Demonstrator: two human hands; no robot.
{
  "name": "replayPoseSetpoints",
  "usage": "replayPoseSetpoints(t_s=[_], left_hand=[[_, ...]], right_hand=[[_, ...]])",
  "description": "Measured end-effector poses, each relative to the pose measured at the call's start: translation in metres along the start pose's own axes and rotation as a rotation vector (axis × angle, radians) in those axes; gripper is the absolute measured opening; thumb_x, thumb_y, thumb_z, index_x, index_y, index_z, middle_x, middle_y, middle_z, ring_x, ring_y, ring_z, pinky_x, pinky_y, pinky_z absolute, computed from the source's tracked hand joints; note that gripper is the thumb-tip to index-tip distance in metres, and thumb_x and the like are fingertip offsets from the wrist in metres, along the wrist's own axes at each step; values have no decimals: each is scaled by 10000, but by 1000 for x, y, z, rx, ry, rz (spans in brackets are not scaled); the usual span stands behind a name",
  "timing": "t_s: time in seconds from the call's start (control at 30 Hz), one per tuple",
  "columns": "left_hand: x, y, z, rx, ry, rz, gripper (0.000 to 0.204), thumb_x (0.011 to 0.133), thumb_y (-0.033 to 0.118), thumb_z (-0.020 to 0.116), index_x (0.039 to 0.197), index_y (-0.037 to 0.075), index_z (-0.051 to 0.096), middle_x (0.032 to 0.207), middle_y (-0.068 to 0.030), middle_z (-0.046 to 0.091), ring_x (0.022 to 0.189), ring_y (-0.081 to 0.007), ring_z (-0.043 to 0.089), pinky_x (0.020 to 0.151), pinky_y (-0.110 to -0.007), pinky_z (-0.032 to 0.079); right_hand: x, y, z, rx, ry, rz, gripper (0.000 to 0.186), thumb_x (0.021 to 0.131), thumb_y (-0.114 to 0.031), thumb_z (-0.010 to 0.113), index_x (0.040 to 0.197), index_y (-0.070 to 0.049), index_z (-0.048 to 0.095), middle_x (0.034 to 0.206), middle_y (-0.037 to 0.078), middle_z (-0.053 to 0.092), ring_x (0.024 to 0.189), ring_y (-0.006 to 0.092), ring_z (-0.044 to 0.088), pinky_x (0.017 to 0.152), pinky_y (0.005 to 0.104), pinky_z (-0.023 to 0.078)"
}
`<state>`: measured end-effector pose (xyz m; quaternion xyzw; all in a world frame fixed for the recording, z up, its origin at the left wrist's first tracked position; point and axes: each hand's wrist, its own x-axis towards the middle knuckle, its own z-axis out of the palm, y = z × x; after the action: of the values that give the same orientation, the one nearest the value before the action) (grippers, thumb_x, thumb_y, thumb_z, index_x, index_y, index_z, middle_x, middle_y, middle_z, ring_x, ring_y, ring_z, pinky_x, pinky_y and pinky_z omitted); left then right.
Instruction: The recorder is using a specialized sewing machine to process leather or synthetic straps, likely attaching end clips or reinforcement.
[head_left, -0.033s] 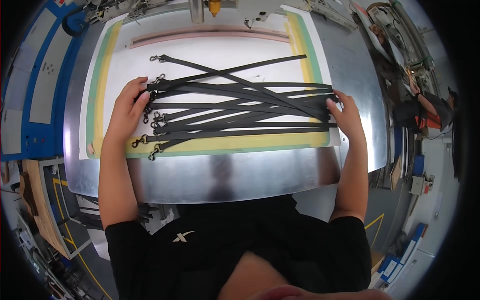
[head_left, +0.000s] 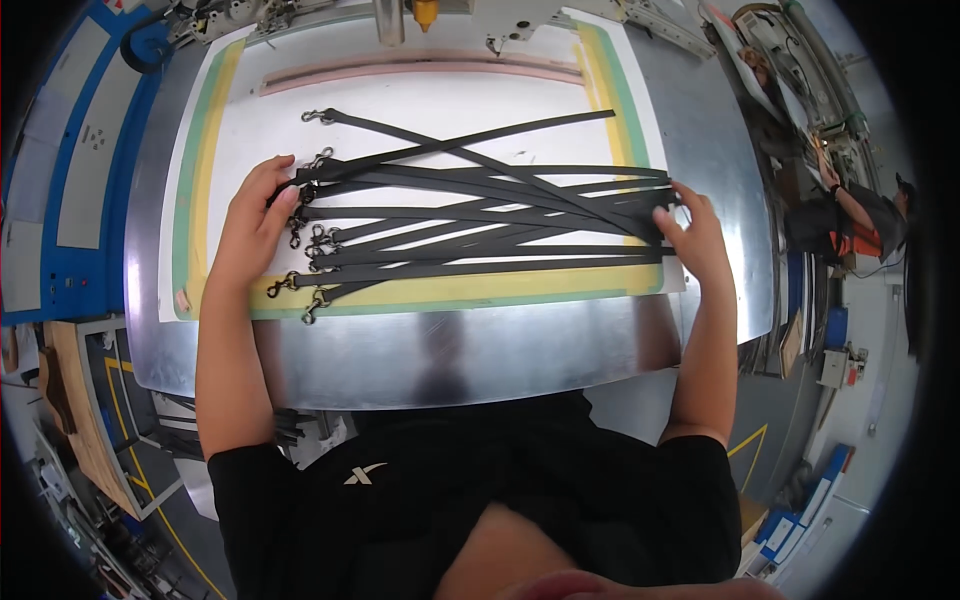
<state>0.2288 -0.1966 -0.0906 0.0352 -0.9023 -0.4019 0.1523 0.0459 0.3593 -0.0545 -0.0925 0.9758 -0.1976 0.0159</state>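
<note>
Several flat black straps (head_left: 480, 212) lie crossed over one another on the white work sheet (head_left: 420, 125). Metal snap hooks (head_left: 318, 237) are fitted to their left ends, while the right ends are plain. My left hand (head_left: 255, 218) is closed around the hook end of a strap in the upper part of the bundle, thumb and fingers on either side. At the right, my right hand (head_left: 697, 232) has its thumb and fingers closed about the gathered plain ends. Its fingers partly cover those ends, so how many it grips is hidden.
Yellow and green tape (head_left: 200, 190) borders the sheet on a shiny metal table (head_left: 400, 360). A pinkish strip (head_left: 420, 68) lies beyond the straps, under machine parts with an orange nozzle (head_left: 427, 14). A blue cabinet (head_left: 80, 180) stands left; another person (head_left: 850, 220) is far right.
The straps and their hooks have shifted very slightly to the right, and my right hand has moved a little with them. My left hand stays nearly in place.
</note>
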Motion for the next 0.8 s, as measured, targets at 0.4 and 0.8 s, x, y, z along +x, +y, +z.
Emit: replayPoseSetpoints(t_s=[0.4,0.8], left_hand=[[9,-9,-2,-111,-12,-111,199,1070,166,609,1150,-13,641,931,-46,635,864,-149,561,816,-294,481],[106,22,43,-37,-249,-12,214,1072,225,620,1122,18,637,841,-63,629,781,-138,545,743,-297,469]], right_hand=[[14,-94,45,-255,-245,-590,999,687,-517,868,1539,-152,494,1470,75,546,1085,340,683,918,435,558],[35,-137,54,-168,-430,-599,592,776,-338,858,1245,-71,614,1220,105,611,1025,390,669,869,460,537]])
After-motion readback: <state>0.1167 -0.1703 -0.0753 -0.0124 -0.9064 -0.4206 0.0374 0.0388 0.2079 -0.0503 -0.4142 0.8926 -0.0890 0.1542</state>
